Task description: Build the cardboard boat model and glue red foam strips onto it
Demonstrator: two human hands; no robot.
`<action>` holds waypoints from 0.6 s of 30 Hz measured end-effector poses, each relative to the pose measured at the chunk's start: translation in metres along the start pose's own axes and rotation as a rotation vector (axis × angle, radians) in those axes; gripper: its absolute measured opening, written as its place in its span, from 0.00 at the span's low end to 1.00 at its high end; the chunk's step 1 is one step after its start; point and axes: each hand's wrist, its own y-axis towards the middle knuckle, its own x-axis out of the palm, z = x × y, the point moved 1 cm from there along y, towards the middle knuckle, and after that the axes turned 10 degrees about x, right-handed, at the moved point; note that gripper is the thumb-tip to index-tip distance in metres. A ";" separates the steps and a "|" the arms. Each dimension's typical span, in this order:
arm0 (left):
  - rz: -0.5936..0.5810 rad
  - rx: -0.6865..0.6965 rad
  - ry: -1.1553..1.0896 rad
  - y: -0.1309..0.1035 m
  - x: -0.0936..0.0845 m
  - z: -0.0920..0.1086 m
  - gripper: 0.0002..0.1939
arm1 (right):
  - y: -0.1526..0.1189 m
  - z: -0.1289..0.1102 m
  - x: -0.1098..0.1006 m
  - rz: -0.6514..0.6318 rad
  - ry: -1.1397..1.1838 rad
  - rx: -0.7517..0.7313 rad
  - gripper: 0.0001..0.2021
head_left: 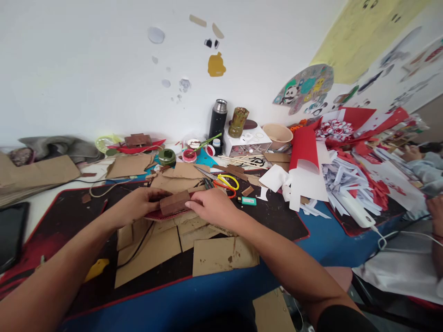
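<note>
A brown box-shaped block (175, 203) rests on a dark red flat base (164, 217), above scraps of cardboard. My left hand (147, 201) is closed at its left end, thumb and fingers bent against it; part of the grip is hidden. From the right, my right hand (212, 205) pinches the block's other end between thumb and fingers. Just beyond that hand lie scissors (226, 183) with yellow and orange handles. Cut cardboard pieces (224, 256) lie below and in front of both hands on the dark mat (83, 230).
Behind stand a similar brown block on a red boat-shaped base (138, 145), paint jars (167, 157), a black flask (218, 121) and a white box (246, 140). A teal lighter (247, 201) lies right. Paper strips and a glue gun (356, 211) lie farther right, near another person's hand (436, 210).
</note>
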 end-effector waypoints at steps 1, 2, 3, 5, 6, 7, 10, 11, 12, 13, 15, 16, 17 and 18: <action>0.003 0.011 0.012 0.000 0.000 0.000 0.28 | 0.000 0.001 0.000 0.002 0.005 0.000 0.17; 0.007 0.023 0.030 0.000 0.000 0.001 0.28 | -0.001 0.001 0.000 0.002 0.013 0.001 0.17; 0.011 0.029 0.050 0.000 -0.001 0.001 0.28 | -0.002 0.002 0.000 0.001 0.022 0.001 0.16; 0.007 0.022 0.082 0.000 -0.001 0.002 0.28 | -0.003 0.003 0.000 -0.011 0.038 0.008 0.14; 0.003 0.012 0.091 -0.001 -0.001 0.002 0.28 | -0.004 0.004 0.000 -0.018 0.043 0.013 0.13; 0.000 0.003 0.098 -0.001 -0.001 0.003 0.28 | -0.004 0.005 0.000 -0.025 0.045 0.016 0.13; 0.006 -0.014 0.110 -0.002 0.000 0.006 0.28 | -0.006 0.008 0.003 -0.027 0.063 0.017 0.14; 0.011 -0.017 0.117 -0.002 0.001 0.006 0.28 | -0.006 0.008 0.004 -0.024 0.076 0.015 0.15; 0.016 -0.019 0.126 -0.002 0.002 0.007 0.28 | -0.006 0.008 0.005 -0.019 0.087 0.015 0.15; 0.022 -0.018 0.133 -0.003 0.003 0.007 0.28 | -0.007 0.008 0.007 -0.015 0.094 0.015 0.16; 0.040 -0.008 0.145 -0.005 0.003 0.007 0.28 | -0.007 0.007 0.009 -0.005 0.095 0.014 0.17; 0.050 0.002 0.146 -0.007 0.002 0.006 0.28 | -0.007 0.007 0.009 0.001 0.092 0.013 0.17; 0.063 0.010 0.141 -0.010 0.000 0.005 0.29 | -0.007 0.006 0.009 0.004 0.089 0.014 0.16; 0.079 0.013 0.128 -0.013 -0.002 0.004 0.30 | -0.008 0.005 0.009 0.003 0.086 0.014 0.16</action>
